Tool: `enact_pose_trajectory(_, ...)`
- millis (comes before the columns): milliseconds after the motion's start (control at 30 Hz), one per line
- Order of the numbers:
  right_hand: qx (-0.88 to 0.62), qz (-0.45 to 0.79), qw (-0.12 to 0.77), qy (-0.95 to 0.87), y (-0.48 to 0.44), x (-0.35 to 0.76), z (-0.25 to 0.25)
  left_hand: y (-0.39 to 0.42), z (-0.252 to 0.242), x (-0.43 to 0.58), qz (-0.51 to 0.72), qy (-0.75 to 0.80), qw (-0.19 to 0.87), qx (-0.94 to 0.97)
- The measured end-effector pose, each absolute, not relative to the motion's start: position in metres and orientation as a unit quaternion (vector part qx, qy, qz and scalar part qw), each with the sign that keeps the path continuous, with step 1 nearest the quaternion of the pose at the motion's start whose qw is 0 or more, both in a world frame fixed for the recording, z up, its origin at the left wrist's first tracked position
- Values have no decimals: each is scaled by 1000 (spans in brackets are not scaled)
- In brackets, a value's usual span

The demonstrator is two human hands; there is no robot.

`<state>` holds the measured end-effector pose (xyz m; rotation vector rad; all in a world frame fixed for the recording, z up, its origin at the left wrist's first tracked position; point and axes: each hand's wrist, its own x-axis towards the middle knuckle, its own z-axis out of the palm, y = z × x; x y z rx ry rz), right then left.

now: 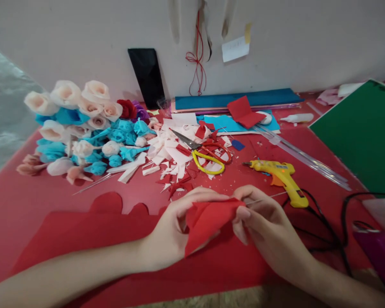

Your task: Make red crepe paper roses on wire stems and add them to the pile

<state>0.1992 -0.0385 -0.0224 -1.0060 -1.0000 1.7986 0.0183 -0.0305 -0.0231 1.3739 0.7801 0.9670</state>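
A piece of red crepe paper (208, 220), loosely cupped like petals, is held between my two hands above a larger red sheet (93, 239). My left hand (170, 226) curls around its wide end, the fingers partly behind it. At the narrow end, my right hand (266, 226) pinches the paper between thumb and fingers. A thin stem wire (280, 194) sticks out to the right past the right hand. The yellow glue gun (280, 173) lies just beyond that hand. Beyond the left hand rest scissors (208, 158) with red and yellow handles.
Finished paper flowers (96, 109) in pink, blue and red pile up at the left. Paper scraps (167, 149) litter the middle. Clear glue sticks (308, 156), a glue bottle (298, 117) and a green board (362, 132) lie at right. A black cable (327, 229) loops near my right arm.
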Motion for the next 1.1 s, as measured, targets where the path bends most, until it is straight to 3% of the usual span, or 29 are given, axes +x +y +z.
enact_pose_trajectory(100, -419, 673, 390, -468, -31, 205, -13, -24, -26, 18, 432, 328, 655, 526)
enact_pose_trajectory(233, -439, 632, 267, -579, -20, 207, -1, -16, -32, 16, 369, 341, 736, 453)
enact_pose_trajectory(333, -473, 588, 219, -619, -16, 207, 1, -15, -36, 15, 326, 356, 715, 505)
enact_pose_trajectory(700, -490, 548, 240, -633, -16, 205, -4, -23, -33, 17, 304, 389, 522, 696)
enact_pose_trajectory(1100, -501, 527, 233, -646, -15, 204, -13, -21, -40, 21, 316, 418, 499, 690)
